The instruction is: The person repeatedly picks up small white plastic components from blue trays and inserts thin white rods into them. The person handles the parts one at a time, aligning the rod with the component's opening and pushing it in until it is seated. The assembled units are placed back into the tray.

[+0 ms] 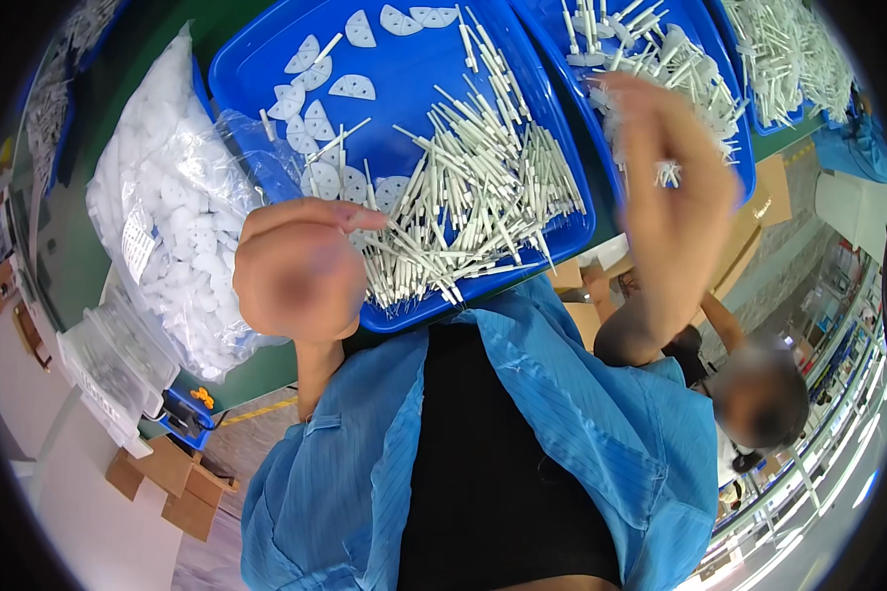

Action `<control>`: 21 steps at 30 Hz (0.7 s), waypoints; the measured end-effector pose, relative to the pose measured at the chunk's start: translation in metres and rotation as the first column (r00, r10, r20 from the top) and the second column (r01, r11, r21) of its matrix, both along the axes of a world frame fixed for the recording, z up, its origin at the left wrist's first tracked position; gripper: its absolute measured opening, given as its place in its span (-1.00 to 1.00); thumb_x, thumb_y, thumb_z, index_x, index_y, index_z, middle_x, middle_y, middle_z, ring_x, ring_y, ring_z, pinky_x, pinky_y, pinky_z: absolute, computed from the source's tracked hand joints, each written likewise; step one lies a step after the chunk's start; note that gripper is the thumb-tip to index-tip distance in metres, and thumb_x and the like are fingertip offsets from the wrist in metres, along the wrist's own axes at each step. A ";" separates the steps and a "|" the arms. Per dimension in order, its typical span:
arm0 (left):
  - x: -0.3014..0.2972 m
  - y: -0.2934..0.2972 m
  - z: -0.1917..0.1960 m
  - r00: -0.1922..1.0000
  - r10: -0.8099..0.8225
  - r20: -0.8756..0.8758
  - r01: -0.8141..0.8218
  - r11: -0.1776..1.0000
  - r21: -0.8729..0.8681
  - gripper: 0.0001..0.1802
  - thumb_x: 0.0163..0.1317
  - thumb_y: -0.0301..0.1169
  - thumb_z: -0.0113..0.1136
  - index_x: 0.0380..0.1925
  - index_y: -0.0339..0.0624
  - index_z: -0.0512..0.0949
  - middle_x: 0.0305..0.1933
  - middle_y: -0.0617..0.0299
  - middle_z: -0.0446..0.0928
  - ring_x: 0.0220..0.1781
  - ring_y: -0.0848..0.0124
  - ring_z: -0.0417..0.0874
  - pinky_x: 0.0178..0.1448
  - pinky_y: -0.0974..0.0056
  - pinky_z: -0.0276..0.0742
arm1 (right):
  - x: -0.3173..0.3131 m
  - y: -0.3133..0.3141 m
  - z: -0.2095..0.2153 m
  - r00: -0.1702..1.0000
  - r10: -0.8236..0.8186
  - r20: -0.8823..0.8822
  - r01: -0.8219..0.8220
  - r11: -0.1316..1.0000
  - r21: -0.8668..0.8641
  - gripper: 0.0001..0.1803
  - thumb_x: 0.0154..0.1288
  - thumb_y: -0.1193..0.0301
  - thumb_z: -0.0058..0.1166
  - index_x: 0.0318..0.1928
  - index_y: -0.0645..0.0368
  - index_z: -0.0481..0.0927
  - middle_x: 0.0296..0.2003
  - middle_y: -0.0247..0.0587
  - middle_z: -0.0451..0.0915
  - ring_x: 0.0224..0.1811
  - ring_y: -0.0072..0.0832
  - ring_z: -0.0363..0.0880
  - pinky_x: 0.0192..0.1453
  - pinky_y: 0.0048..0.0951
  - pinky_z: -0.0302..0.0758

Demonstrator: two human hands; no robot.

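Observation:
My left hand (301, 266) is closed, its fingers pinched at the near-left edge of a pile of thin white rods (463, 187); whatever lies in the pinch is hidden. The rods fill the near right part of a blue tray (256, 54). White half-round plates with small holes (353, 88) lie scattered across that tray's far and left parts. My right hand (675, 187), smeared by motion, hangs over a second blue tray (744, 163) on the right. In it are rods joined to white plates (660, 59). Its fingertips are too blurred to show a grip.
Left of the first tray stands a clear bag of white plates (182, 212). Nearer are clear plastic containers (113, 364) and a small blue bin (189, 419). More rod pieces (798, 54) fill a tray at far right. A co-worker (759, 394) is at the right, near cardboard boxes (744, 256).

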State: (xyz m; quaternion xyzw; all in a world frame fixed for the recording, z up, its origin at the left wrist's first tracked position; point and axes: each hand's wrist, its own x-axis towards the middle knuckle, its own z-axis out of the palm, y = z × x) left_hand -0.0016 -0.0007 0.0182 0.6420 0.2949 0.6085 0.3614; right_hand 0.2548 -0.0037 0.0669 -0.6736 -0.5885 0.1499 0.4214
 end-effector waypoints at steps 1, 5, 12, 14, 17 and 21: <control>0.002 -0.001 0.001 0.999 0.054 0.008 -0.053 0.998 -0.021 -0.70 0.20 -0.67 0.23 -0.08 -0.43 0.43 -0.22 -0.09 0.54 -0.31 0.16 0.74 -0.26 0.24 0.73 | -0.013 0.001 -0.008 0.992 0.104 0.073 -0.097 0.991 -0.089 -0.82 0.35 0.38 0.16 -0.13 0.18 0.68 -0.40 -0.21 0.60 -0.41 -0.31 0.63 -0.35 -0.36 0.55; 0.017 0.009 0.018 0.941 0.280 -0.192 -0.292 0.956 -0.040 -0.59 0.22 -0.74 0.16 0.09 -0.46 0.40 -0.19 -0.09 0.59 -0.29 0.21 0.74 -0.16 0.28 0.69 | -0.045 0.009 -0.038 0.861 0.273 0.429 -0.143 0.940 -0.310 -0.85 0.29 0.42 0.18 -0.18 0.20 0.62 -0.38 -0.13 0.64 -0.37 -0.14 0.65 -0.32 -0.25 0.57; 0.017 0.053 0.001 0.512 0.282 -0.812 -0.260 0.951 0.166 -0.48 0.12 -0.57 0.33 0.13 0.00 0.60 0.02 0.19 0.66 -0.05 0.27 0.66 0.00 0.24 0.59 | -0.032 0.006 -0.039 0.901 0.405 0.159 -0.343 0.886 -0.311 -0.92 0.26 0.51 0.13 -0.26 0.25 0.58 -0.38 -0.06 0.58 -0.32 -0.15 0.65 -0.34 -0.24 0.58; 0.020 0.059 -0.010 0.422 0.315 -0.850 -0.233 0.944 0.233 -0.54 0.08 -0.46 0.40 0.05 0.04 0.66 -0.04 0.19 0.68 -0.11 0.21 0.64 0.01 0.20 0.57 | -0.025 0.005 -0.036 0.923 0.369 0.109 -0.344 0.918 -0.198 -0.89 0.26 0.52 0.16 -0.21 0.25 0.61 -0.38 -0.07 0.58 -0.34 -0.18 0.66 -0.35 -0.27 0.58; 0.025 0.059 -0.011 0.420 0.335 -0.843 -0.343 0.919 0.194 -0.62 0.09 -0.49 0.38 -0.02 -0.04 0.69 -0.14 0.20 0.69 -0.20 0.25 0.65 -0.02 0.23 0.57 | -0.020 0.005 -0.019 0.952 0.304 -0.021 -0.303 0.935 -0.184 -0.86 0.26 0.52 0.20 -0.17 0.24 0.64 -0.34 -0.10 0.61 -0.33 -0.22 0.68 -0.32 -0.34 0.60; 0.021 0.049 -0.005 0.602 0.217 -0.768 -0.411 0.909 -0.065 -0.73 0.07 -0.47 0.34 -0.17 -0.08 0.71 -0.32 0.24 0.66 -0.23 0.35 0.67 -0.10 0.27 0.57 | -0.017 0.004 -0.022 0.953 0.255 -0.166 -0.272 0.958 -0.090 -0.86 0.29 0.52 0.21 -0.15 0.23 0.62 -0.24 -0.12 0.66 -0.29 -0.27 0.71 -0.25 -0.42 0.62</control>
